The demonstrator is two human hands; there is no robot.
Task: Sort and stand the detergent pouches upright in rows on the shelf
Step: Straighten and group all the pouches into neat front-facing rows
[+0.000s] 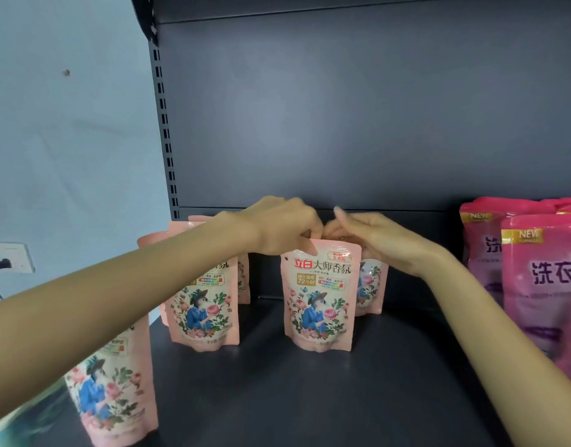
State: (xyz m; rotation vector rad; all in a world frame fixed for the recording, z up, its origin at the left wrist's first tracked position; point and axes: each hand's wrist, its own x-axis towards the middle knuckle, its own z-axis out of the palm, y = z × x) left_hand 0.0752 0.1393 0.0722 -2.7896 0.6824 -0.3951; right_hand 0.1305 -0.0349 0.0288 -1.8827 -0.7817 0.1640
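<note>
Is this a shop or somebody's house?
Probably a shop: a dark metal shelf with a slotted upright post, holding several matching pale pink flowery detergent pouches in rows beside bright magenta plastic pouches.

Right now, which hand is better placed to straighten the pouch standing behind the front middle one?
Right, I'd say. The right hand lies at the top of the rear pouch, which shows just to the right of the front pouch. The left hand is busy pinching the front pouch's top edge.
</note>
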